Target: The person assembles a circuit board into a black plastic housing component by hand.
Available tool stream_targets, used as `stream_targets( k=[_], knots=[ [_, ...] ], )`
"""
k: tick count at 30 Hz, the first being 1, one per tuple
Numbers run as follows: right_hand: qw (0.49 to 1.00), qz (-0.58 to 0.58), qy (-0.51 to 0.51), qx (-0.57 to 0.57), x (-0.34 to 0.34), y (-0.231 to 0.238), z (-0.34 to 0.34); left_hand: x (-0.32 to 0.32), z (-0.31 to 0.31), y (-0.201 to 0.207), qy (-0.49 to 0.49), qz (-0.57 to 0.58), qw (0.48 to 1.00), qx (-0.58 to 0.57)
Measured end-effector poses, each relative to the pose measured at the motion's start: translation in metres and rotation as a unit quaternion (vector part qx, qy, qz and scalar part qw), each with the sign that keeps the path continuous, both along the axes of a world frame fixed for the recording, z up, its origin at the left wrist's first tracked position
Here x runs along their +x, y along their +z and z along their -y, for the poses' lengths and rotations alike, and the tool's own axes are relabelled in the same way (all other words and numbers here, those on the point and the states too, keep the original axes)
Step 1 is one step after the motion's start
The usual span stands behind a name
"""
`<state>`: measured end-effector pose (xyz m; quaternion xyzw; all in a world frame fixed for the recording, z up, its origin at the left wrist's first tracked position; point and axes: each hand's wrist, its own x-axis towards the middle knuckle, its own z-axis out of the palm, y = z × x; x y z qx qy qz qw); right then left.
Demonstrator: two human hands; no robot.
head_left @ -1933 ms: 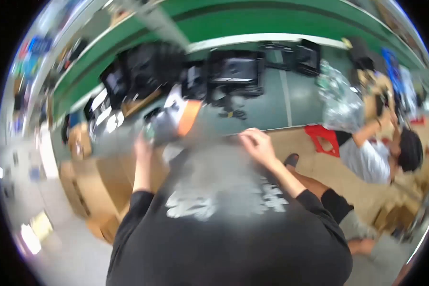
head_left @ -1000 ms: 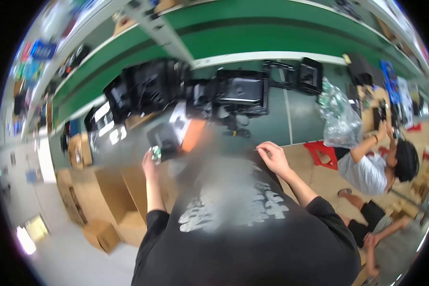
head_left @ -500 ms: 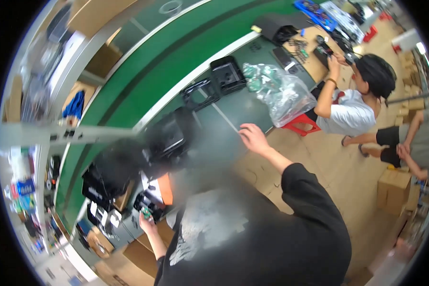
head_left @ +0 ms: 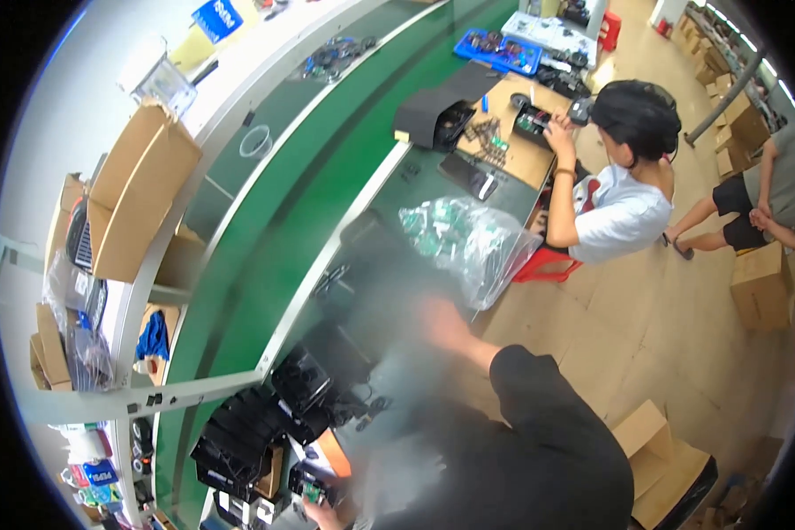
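Note:
At the bottom of the picture my left hand [head_left: 321,512] is partly cut off by my body. Its fingers are closed on a small green circuit board [head_left: 313,490], just beside a black plastic housing [head_left: 302,477]. Over the bench, my right hand [head_left: 448,325] reaches forward, and a hazy smear hides its fingers. Dark shapes lie inside that smear and I cannot make out whether the hand touches one. Ahead of it is a clear plastic bag of green circuit boards [head_left: 464,243]. More black housings [head_left: 305,375] stand to its left, near the green belt.
A long green belt [head_left: 265,230] runs behind the bench, below a shelf with cardboard boxes [head_left: 137,199]. At the right a co-worker [head_left: 632,194] sits on a red stool [head_left: 548,263], handling a black device. Another person [head_left: 777,185] stands farther right. An open carton [head_left: 662,459] is on the floor.
The view has swung, so the bench and co-worker sit differently in it. My right hand's fingers, visible before, are now lost in the smear. My left hand still holds the circuit board.

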<state>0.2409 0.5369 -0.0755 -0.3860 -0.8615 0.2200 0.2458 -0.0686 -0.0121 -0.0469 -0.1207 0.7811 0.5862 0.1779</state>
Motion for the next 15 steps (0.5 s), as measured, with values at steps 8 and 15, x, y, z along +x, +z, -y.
stream_targets(
  k=[8, 15],
  knots=[
    [0.999, 0.02, 0.017, 0.02, -0.007, 0.0, 0.001, -0.042, 0.035, -0.018, 0.121, 0.106, 0.979, 0.122],
    [1.0, 0.025, 0.006, 0.012, 0.003, 0.009, 0.0, -0.069, 0.029, -0.025, 0.056, 0.129, 0.978, 0.155]
  ],
)
